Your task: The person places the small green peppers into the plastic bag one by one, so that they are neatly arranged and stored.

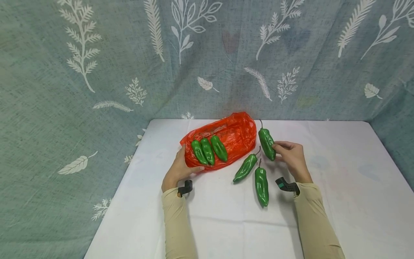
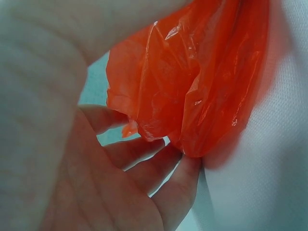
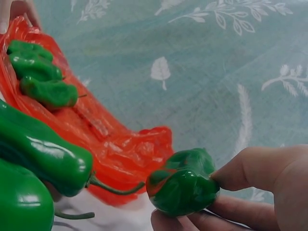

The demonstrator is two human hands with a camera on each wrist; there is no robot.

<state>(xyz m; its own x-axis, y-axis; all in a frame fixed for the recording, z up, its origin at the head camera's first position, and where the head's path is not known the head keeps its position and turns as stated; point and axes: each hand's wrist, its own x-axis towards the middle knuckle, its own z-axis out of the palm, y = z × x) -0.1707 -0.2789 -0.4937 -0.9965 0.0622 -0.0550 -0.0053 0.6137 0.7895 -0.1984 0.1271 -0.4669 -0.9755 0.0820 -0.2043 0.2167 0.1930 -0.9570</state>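
Left grip: thumb spread wide from fingers, touching left end of red bag, which lies along the counter's far edge. Three green peppers rest on bag's left part. Two loose peppers lie nearer. Right grip: pinching a sixth pepper, just right of bag, stem toward far edge.

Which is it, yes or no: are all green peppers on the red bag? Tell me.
No: three peppers lie on the red bag, two lie beside it, and the right hand holds another.
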